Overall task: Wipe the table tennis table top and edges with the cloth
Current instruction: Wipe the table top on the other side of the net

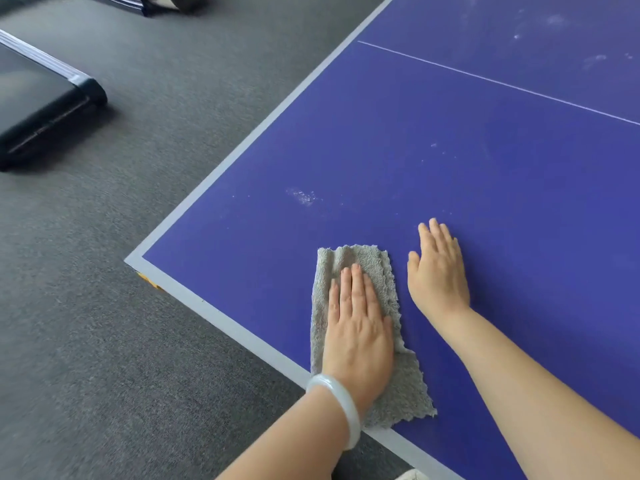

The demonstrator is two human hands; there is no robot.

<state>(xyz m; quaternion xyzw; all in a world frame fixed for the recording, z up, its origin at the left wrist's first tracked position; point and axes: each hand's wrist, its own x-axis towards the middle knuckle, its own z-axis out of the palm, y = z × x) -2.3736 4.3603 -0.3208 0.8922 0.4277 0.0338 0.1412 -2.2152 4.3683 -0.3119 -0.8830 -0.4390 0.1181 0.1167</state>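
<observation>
- Head view: grey terry cloth (407, 389) lies flat on blue table-tennis counter (485, 168), near its left corner, with the near end reaching the grey border stripe.
- Left grip (356, 327): fingers straight, palm pressing flat on the cloth; white bangle (341, 408) on wrist.
- Right grip (438, 271): spread flat on bare counter just beside the cloth, holding nothing.
- White dusty smudge (303, 196) lies beyond the cloth; grey carpet floor (121, 306) alongside.

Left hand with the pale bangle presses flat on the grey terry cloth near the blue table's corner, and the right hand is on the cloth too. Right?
One error. The head view shows the right hand flat on the bare blue table tennis table top beside the grey terry cloth, not on it. The left hand does press the cloth.
</observation>
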